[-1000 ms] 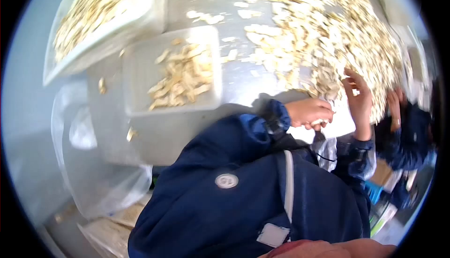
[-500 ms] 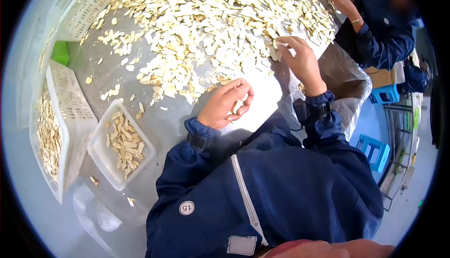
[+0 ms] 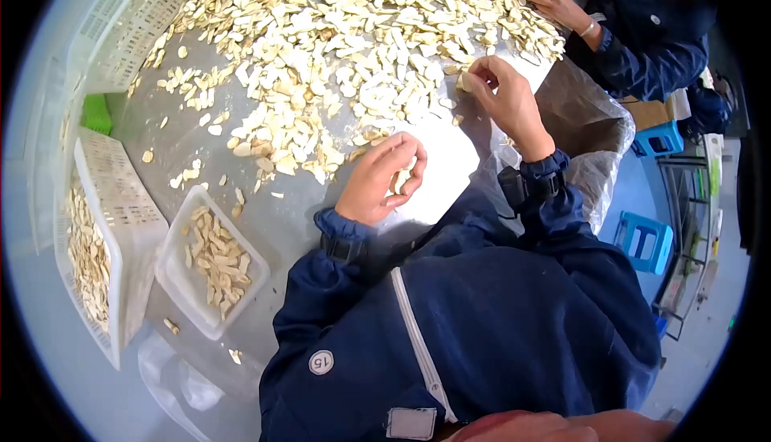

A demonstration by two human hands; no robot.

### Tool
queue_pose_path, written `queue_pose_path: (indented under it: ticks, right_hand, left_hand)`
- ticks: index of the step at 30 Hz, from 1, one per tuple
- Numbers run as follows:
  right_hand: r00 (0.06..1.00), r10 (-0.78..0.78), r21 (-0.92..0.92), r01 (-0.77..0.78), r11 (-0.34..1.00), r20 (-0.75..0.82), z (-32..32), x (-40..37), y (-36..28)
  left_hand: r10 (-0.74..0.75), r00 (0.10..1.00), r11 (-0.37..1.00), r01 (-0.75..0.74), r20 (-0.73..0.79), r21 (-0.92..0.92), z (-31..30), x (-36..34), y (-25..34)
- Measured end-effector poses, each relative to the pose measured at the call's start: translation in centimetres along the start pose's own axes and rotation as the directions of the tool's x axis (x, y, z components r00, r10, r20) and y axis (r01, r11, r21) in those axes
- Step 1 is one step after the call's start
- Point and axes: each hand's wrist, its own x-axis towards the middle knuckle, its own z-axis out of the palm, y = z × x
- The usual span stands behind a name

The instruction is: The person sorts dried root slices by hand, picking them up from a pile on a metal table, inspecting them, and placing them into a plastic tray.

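Pale dried slices (image 3: 297, 65) lie in a wide, loose spread over the grey metal table. My left hand (image 3: 377, 179) is curled just below the near edge of the spread, with a few pale slices (image 3: 399, 179) showing inside its bent fingers. Farther right, my right hand (image 3: 511, 109) has thumb and forefinger pinched together on a pale slice (image 3: 465, 81) at the right side of the spread. A bright white patch (image 3: 446, 161) of the table lies between the two hands.
A clear plastic tub (image 3: 165, 261) with slices stands at left, beside a white perforated basket (image 3: 132, 193) holding more. A bag-lined container (image 3: 598, 133) sits right of my right hand. A co-worker's hand (image 3: 558, 7) reaches in from upper right. Blue stools (image 3: 647, 241) stand beyond.
My right hand has closed thumb and forefinger on a slice at the edge of the spread. My left hand stays curled around its slices. The co-worker's hand has moved left over the spread.
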Motion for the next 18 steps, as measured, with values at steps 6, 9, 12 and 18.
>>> queue_pose_path:
  ticks: [6,9,12,18]
  right_hand:
    - [0.999,-0.019,0.17,0.013,0.985,0.034,0.8,-0.4,0.4]
    - [0.998,-0.059,0.042,0.06,0.997,-0.026,-0.1,-1.1,1.3]
    - [0.997,-0.014,-0.095,0.007,0.995,-0.075,-1.4,-1.3,1.9]
    - [0.993,-0.074,-0.148,0.087,0.985,0.096,0.8,-3.0,-1.2]
  left_hand:
    - [-0.013,1.0,0.999,0.012,-0.026,-0.049,-0.2,0.2,-0.2]
    - [-0.022,0.999,0.998,0.02,-0.039,-0.055,-0.2,0.3,-0.1]
    - [-0.013,0.999,0.998,0.01,-0.039,-0.055,-0.2,0.3,-0.2]
    - [-0.016,0.999,0.998,0.013,-0.05,-0.058,0.0,0.2,-0.2]
